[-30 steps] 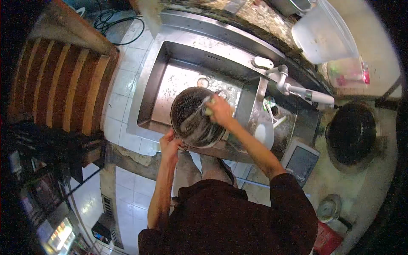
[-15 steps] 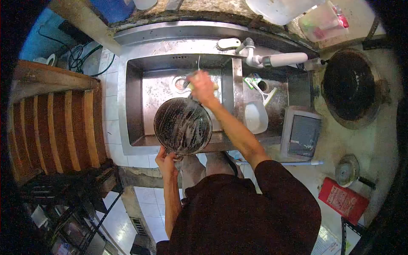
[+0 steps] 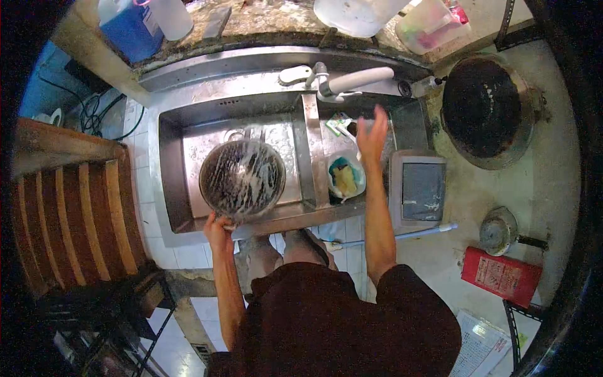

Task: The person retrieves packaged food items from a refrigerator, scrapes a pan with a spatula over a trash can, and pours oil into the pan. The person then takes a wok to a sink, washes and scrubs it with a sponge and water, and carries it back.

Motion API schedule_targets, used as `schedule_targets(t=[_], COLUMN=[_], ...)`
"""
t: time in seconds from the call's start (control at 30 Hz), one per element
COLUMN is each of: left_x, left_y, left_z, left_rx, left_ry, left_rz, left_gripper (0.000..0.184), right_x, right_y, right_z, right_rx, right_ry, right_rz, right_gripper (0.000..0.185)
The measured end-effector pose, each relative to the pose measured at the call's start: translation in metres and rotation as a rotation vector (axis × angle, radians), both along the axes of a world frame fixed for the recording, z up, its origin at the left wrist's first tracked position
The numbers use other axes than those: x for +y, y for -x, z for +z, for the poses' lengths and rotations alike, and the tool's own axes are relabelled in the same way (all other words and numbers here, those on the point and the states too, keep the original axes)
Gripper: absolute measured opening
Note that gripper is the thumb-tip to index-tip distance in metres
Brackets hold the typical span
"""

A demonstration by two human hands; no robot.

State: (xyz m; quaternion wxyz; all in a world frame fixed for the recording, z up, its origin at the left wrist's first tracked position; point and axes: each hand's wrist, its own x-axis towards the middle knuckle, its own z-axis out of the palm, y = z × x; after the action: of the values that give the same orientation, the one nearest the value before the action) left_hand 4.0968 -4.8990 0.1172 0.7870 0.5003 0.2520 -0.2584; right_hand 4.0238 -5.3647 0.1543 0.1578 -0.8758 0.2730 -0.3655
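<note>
My left hand (image 3: 218, 230) grips the near edge of a dark round pan (image 3: 242, 177), which is tilted over the large left basin (image 3: 289, 135) and streaked with white suds. Above the small right basin, my right hand (image 3: 374, 133) is raised with its fingers apart and nothing in it. Just left of my right forearm, a white tub (image 3: 359, 178) holds a yellowish sponge (image 3: 345, 181). The white faucet (image 3: 361, 80) reaches across behind my right hand.
A grey-framed bin lid (image 3: 422, 188) lies right of the basins. Farther right are a large blackened wok (image 3: 482, 107), a small lidded pot (image 3: 497, 231) and a red box (image 3: 501, 275). Blue (image 3: 130, 28) and whitish (image 3: 169, 17) jugs stand on the back ledge.
My right hand has moved right from the pan to over the small basin and opened. The sponge now lies in the white tub. The view has shifted right; my left hand still holds the pan.
</note>
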Motion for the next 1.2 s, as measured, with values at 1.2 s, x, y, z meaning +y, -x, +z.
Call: schedule_targets(t=[1.2], left_x=[-0.095], left_y=[-0.056], left_z=[-0.044], left_rx=[0.041], left_ry=[0.165], left_rz=[0.736], left_gripper=[0.038], right_x=[0.181], right_y=[-0.260], right_z=[-0.017], right_rx=[1.323], right_ry=[-0.324], right_rz=[1.270], right_gripper=[0.034])
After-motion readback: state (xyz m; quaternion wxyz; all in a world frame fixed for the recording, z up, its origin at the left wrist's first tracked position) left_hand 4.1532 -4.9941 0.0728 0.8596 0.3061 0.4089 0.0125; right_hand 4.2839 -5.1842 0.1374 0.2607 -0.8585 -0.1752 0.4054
